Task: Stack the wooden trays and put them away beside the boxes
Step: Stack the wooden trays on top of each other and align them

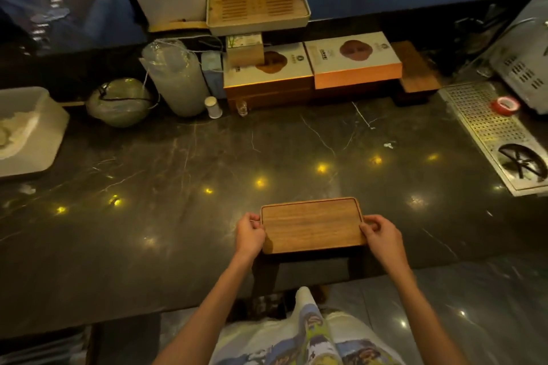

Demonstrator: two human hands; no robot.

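A brown wooden tray (312, 225) with a raised rim is held flat near the front edge of the dark marble counter (207, 163); whether more than one tray is stacked there, I cannot tell. My left hand (250, 235) grips its left end and my right hand (380, 235) grips its right end. Two flat gift boxes (353, 59) with white lids lie at the back of the counter. Beside them on the right rests another wooden tray (416, 68) on a dark base.
A slatted bamboo tea tray (258, 9) sits raised behind the boxes. A plastic-wrapped cylinder (175, 77), a wrapped round bowl (118, 102) and a small white cup (213, 107) stand at back left. A white tub (26, 130) is far left, a perforated metal drain (492, 133) with red tape far right.
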